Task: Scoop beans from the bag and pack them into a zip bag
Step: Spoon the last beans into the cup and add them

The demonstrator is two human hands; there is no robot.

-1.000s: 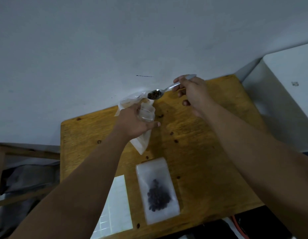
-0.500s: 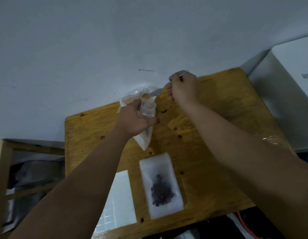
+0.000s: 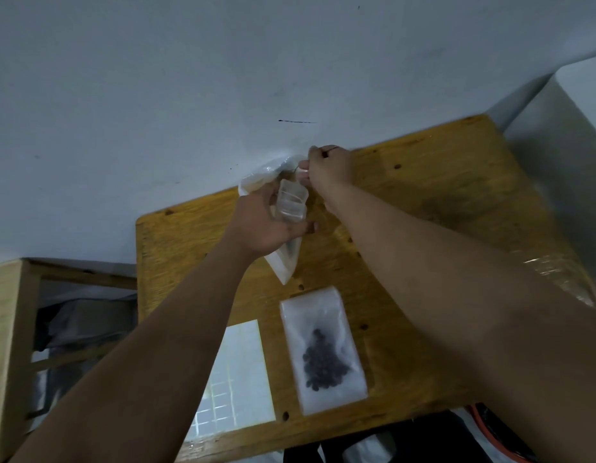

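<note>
My left hand grips a small clear zip bag upright over the far edge of the wooden table, mouth upward. Its lower corner hangs down below my palm. My right hand is curled just above and right of the bag's mouth, holding a spoon that my fingers almost completely hide. Crumpled clear plastic sits behind the held bag against the wall. A flat zip bag with dark beans inside lies on the table near the front edge.
A white sheet of sticker labels lies left of the filled bag, overhanging the front edge. More crinkled clear plastic shows at the table's right edge behind my right forearm. A white wall rises behind the table and a wooden frame stands to the left.
My right hand moved left with the spoon of beans and turned down over the held bag's mouth; the spoon's bowl and beans are no longer visible. My left hand kept holding the bag.
</note>
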